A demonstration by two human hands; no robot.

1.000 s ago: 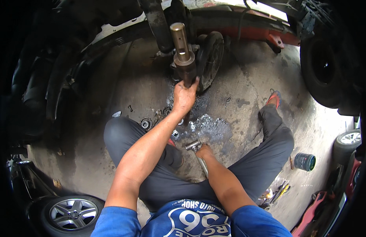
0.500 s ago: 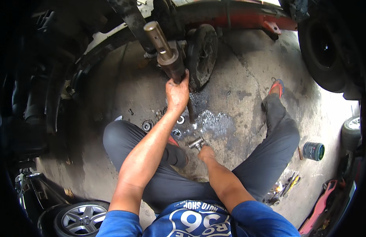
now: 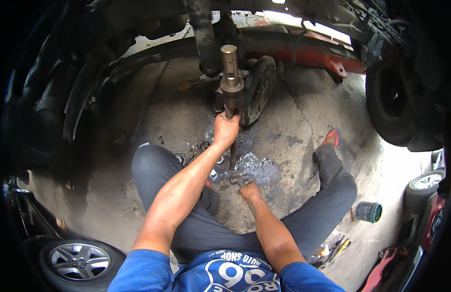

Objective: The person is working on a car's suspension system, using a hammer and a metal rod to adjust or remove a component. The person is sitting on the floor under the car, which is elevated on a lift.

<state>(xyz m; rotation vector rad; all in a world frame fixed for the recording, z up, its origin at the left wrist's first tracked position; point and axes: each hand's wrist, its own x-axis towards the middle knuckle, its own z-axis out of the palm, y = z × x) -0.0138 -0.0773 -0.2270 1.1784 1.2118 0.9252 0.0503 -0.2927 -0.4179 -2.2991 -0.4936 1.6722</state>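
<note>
My left hand (image 3: 226, 127) is closed round the lower, dark part of a heavy steel spindle (image 3: 230, 68), whose bright cylindrical end points up beside a grimy upright disc (image 3: 259, 87) under the vehicle. Lower down, between my legs, my right hand (image 3: 249, 192) grips a metal hammer (image 3: 240, 180), its head just above the greasy, wet floor patch (image 3: 262, 165). A dark bar (image 3: 233, 155) extends below my left hand toward that patch. Some ring-shaped parts (image 3: 181, 158) lie near my left knee, partly hidden by my forearm.
Dark vehicle parts and a red beam (image 3: 322, 61) span overhead, with a tire (image 3: 383, 100) at right. A can (image 3: 366, 211) and scattered tools (image 3: 340, 248) sit by my right leg. An alloy wheel (image 3: 79, 263) is at lower left, another wheel (image 3: 425, 187) at far right.
The spindle in my left hand leaned left half a second ago and now stands more upright. The surroundings sit lower in the picture as the view shifts. My right hand still holds the hammer.
</note>
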